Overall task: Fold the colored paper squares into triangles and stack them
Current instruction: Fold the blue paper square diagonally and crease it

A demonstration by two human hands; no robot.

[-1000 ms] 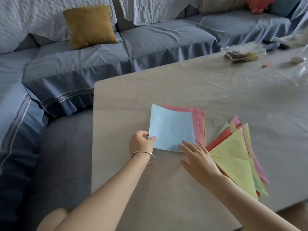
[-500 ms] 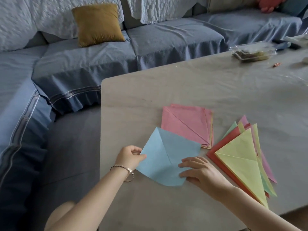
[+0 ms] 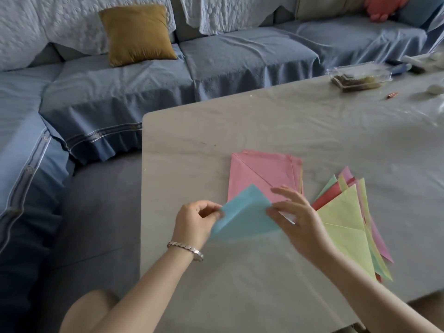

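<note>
A light blue paper square (image 3: 242, 216) is lifted off the grey table (image 3: 312, 131), bent over on itself. My left hand (image 3: 194, 224) pinches its left corner. My right hand (image 3: 300, 219) pinches its right corner with thumb and forefinger, the other fingers spread. Behind the blue sheet lies a stack of unfolded squares with a pink one (image 3: 262, 175) on top. To the right lies a fanned pile of folded triangles, a yellow-green one (image 3: 346, 224) uppermost, with red, pink and green edges showing beneath.
A clear plastic box (image 3: 360, 76) and a small orange item (image 3: 391, 95) sit at the table's far right. A blue sofa (image 3: 216, 61) with a mustard cushion (image 3: 137, 33) wraps the far and left sides. The table's left edge is close to my left hand.
The blue sheet slid off the pink stack toward me, then both hands lifted it off the table and bent it, bringing its corners closer.
</note>
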